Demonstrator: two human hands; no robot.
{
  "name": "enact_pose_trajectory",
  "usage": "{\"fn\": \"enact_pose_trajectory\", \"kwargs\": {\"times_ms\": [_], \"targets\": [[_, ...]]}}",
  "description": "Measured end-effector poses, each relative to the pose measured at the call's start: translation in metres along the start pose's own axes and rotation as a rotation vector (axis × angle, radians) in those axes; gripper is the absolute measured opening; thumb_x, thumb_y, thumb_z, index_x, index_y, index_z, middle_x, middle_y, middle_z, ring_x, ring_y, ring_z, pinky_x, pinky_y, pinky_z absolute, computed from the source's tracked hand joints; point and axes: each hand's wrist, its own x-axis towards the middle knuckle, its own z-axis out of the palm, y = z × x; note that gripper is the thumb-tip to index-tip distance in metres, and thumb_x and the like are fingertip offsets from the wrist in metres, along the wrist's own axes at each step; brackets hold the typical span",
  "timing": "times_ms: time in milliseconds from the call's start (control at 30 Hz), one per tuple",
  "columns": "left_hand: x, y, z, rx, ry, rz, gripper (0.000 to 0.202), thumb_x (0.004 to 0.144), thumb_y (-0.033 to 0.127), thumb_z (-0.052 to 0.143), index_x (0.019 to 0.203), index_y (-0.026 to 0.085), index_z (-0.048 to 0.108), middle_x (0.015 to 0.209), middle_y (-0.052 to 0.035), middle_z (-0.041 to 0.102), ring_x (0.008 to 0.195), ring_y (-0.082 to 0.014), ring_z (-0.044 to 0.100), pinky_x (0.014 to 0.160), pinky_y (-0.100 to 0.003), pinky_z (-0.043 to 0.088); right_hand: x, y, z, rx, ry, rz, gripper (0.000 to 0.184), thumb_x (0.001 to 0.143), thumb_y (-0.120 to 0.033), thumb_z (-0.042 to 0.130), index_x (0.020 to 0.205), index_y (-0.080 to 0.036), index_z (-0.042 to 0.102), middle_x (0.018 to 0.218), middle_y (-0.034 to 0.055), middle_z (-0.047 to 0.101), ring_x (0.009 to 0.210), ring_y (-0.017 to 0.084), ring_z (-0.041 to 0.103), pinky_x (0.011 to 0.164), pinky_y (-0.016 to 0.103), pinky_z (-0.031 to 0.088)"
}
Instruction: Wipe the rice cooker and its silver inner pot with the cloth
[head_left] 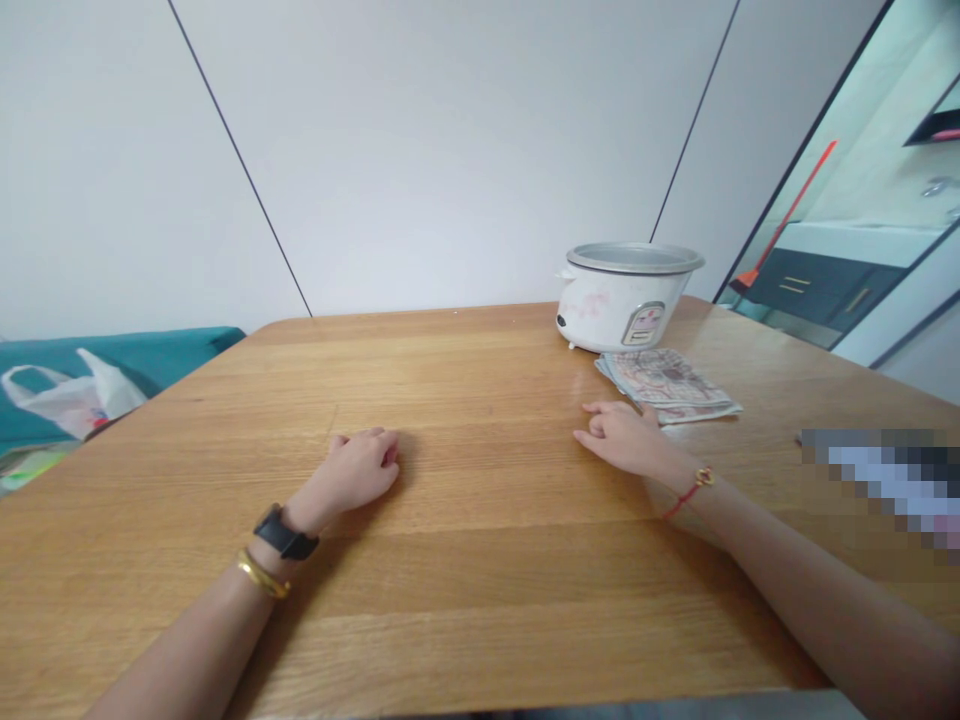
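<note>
Cloth first: where did it lie?

Folded flat toward the far right corner of the surface, just in front of the rice cooker, which stood near the far edge.

And which hand was nearer?

The right hand, by a wide margin. It rested at the cloth's near left corner. Whether it touched the fabric or lay just beside it, I could not tell. The left hand sat well apart, near the middle of the surface.

Which way did the cloth lie from the fingers?

From the right fingers it lay toward the far right corner. Those fingers pointed the other way, toward the left edge, so the back of the hand faced the cloth.

Did it have a long axis?

It looked skewed to the near edge, one corner aimed at the right wrist. Which side was longer, I could not tell.

How were the fingers set?

The right ones were loosely bent, forefinger stretched out, gripping nothing. The left ones were curled into a soft fist, also gripping nothing.

Anything else?

A plastic bag lay beyond the left edge.
</note>
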Motion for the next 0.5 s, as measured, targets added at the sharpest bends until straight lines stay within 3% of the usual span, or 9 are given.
{"fn": "enact_pose_trajectory", "kwargs": {"times_ms": [500], "targets": [[0.0008, -0.0004, 0.0016, 0.002, 0.000, 0.002, 0.012, 0.082, 0.016, 0.044, 0.082, 0.020, 0.055, 0.097, -0.0070, 0.068, 0.091, -0.0257, 0.063, 0.075, -0.038, 0.034, 0.0001, 0.0017, 0.0004, 0.019, 0.008, -0.003, 0.046, 0.096, -0.043, 0.052, 0.057, -0.020, 0.059, 0.139, 0.0046, 0.064, 0.126, 0.032, 0.056, 0.103, 0.067, 0.035]]}}
